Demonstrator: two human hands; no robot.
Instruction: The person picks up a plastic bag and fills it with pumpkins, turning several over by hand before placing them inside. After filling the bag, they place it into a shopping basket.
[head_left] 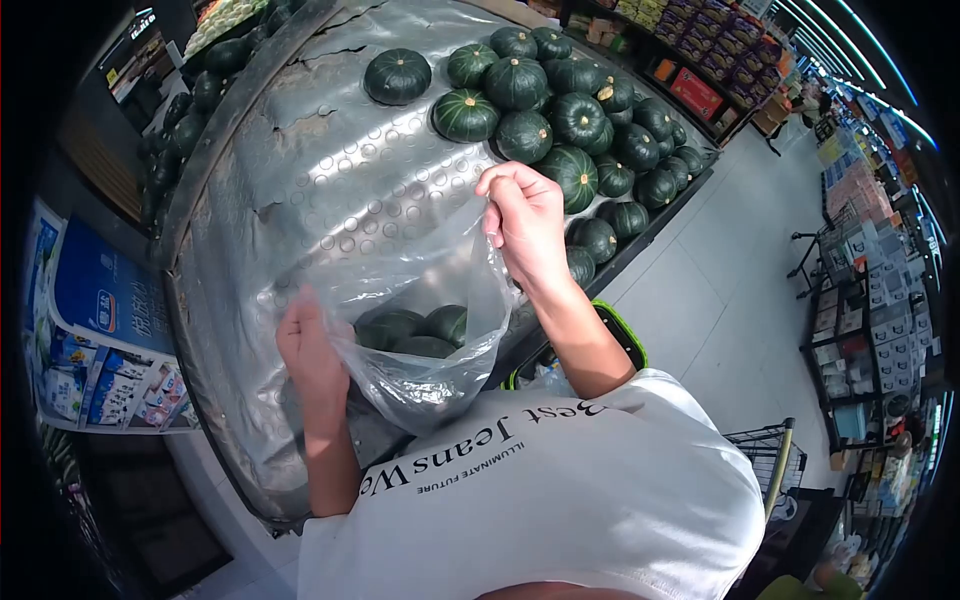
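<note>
A clear plastic bag (440, 375) hangs between my hands, its mouth spread wide. My right hand (525, 215) pinches the far right edge of the bag. On the near left, my left hand (308, 338), slightly blurred, grips the other side of the rim. Several dark green squashes (425, 347) show low inside the bag's opening; their lower parts are hidden by the plastic. Beyond my right hand lies a heap of round green squashes (577, 119) with pale stems. A single squash (397, 77) sits apart to the left of the heap.
The silver-lined display stand (330, 170) has a dark raised edge. A green-rimmed basket (626, 338) is beside my right forearm. A shopping cart (775, 455) stands at the right, near stocked shelves (870, 320). A blue poster (110, 290) hangs at the left.
</note>
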